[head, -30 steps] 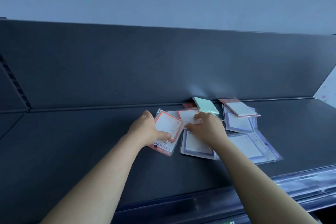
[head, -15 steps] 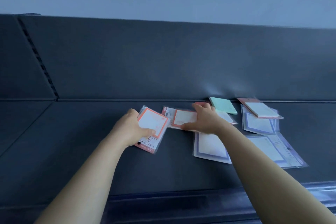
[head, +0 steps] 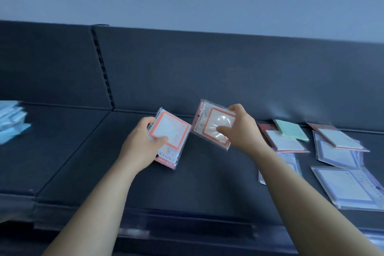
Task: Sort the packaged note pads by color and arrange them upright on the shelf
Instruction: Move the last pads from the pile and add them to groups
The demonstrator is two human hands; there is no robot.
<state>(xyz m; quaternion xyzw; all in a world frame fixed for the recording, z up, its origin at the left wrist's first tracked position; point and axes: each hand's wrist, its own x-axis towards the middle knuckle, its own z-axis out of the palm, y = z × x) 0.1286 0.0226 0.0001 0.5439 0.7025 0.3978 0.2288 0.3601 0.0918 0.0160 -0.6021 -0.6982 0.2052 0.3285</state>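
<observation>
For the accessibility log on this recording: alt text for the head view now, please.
The left hand grips one orange-bordered packaged note pad and the right hand pinches a second orange-bordered pad, both over a dark shelf. Purple-bordered pads and a green pad lie at right; a blurred blue stack sits far left.

— Orange ones?
— Sleeved orange pad [head: 169, 138] tilted clear of the shelf [head: 207, 183]; second pad [head: 212, 124], sleeved too, at its two o'clock.
— Others?
— Green pad [head: 291, 130], purple pads [head: 349, 187] lying at three o'clock; blue pads [head: 12, 122] at nine.
</observation>
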